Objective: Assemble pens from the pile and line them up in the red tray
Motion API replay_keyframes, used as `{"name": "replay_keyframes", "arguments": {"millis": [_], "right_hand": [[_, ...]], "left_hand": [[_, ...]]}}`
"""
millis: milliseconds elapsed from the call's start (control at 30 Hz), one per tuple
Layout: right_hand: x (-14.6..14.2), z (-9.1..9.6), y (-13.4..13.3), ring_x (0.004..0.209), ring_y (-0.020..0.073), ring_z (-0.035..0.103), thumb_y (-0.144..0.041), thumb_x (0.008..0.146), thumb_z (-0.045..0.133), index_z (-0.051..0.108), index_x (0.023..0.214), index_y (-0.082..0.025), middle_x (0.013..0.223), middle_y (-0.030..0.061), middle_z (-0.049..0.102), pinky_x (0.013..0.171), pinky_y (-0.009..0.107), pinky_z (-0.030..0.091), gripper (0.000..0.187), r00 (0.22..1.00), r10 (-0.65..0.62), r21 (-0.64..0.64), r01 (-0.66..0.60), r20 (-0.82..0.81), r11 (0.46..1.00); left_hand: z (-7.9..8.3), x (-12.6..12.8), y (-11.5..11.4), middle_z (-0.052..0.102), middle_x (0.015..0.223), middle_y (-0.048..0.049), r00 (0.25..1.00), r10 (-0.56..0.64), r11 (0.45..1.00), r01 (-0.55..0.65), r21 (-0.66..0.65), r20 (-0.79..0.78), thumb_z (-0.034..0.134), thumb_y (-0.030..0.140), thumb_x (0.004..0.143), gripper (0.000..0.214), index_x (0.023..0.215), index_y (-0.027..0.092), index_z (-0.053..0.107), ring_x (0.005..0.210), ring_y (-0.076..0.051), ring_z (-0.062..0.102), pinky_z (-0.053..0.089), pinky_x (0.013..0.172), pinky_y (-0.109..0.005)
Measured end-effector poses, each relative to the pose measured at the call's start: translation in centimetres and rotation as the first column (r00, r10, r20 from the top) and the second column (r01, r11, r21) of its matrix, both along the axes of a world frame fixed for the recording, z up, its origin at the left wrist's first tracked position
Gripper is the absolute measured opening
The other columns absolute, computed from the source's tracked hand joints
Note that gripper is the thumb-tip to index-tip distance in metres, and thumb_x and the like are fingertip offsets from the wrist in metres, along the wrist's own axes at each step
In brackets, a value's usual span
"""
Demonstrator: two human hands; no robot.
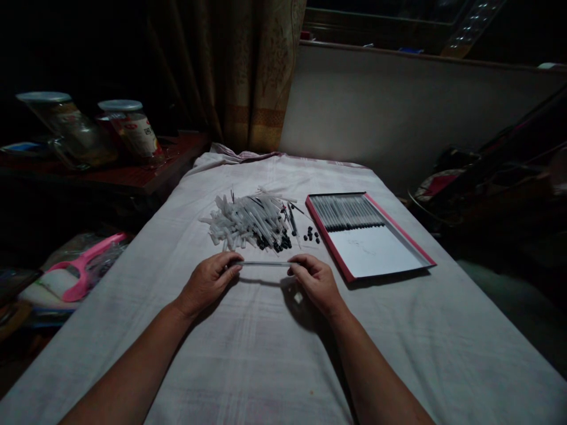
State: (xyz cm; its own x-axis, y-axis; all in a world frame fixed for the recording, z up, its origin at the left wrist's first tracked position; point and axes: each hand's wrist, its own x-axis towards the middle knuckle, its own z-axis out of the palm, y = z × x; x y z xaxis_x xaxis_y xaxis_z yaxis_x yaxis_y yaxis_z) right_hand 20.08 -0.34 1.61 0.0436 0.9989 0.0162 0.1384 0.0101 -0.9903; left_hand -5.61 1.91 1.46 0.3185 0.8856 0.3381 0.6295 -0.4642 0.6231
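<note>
Between my two hands a thin, clear pen point(264, 263) is held level, one end in each. My left hand point(210, 277) pinches its left end, and my right hand point(314, 280) pinches the right end; both tips are hidden by fingers. Just beyond lies a heap of loose whitish pen tubes point(248, 218) mixed with dark parts. Small black caps point(310, 234) are scattered right of the heap. Further right, a shallow red-edged box point(376, 254) holds a row of clear pens point(348, 212) with black ends, side by side in its far half.
A pale checked cloth point(230, 360) covers the table. On a dark red side table point(150, 177) at the left stand lidded jars point(139, 133) and a glass mug point(80, 141). Below it lies a pink-handled item point(82, 271) among plastic bags. A patterned curtain point(248, 71) hangs behind.
</note>
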Motion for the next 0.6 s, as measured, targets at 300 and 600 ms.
{"name": "replay_keyframes", "arguments": {"millis": [300, 600], "right_hand": [[0.5, -0.3, -0.2, 0.076, 0.0191, 0.070, -0.029, 0.088, 0.057, 0.078, 0.092, -0.018, 0.084, 0.0051, 0.077, 0.069, 0.028, 0.053, 0.023, 0.915, 0.316, 0.051, -0.338, 0.251, 0.940], [0.6, 0.3, 0.0, 0.076, 0.0176, 0.068, -0.024, 0.088, 0.055, 0.077, 0.093, -0.018, 0.084, 0.0053, 0.075, 0.070, 0.026, 0.049, 0.023, 0.865, 0.325, 0.079, -0.381, 0.381, 0.921]], "left_hand": [[-0.2, 1.4, -0.8, 0.076, 0.089, -0.0045, 0.993, -0.105, 0.994, 0.104, 0.030, 0.052, 0.057, 0.034, 0.091, 0.021, 0.097, 0.022, 0.073, 0.079, -0.018, 0.072, 0.057, 0.075, -0.028], [-0.2, 1.3, -0.9, 0.077, 0.086, -0.0043, 0.986, -0.163, 0.979, 0.158, 0.132, 0.029, 0.060, 0.030, 0.091, 0.017, 0.096, 0.021, 0.073, 0.076, -0.017, 0.072, 0.057, 0.071, -0.027]]}}
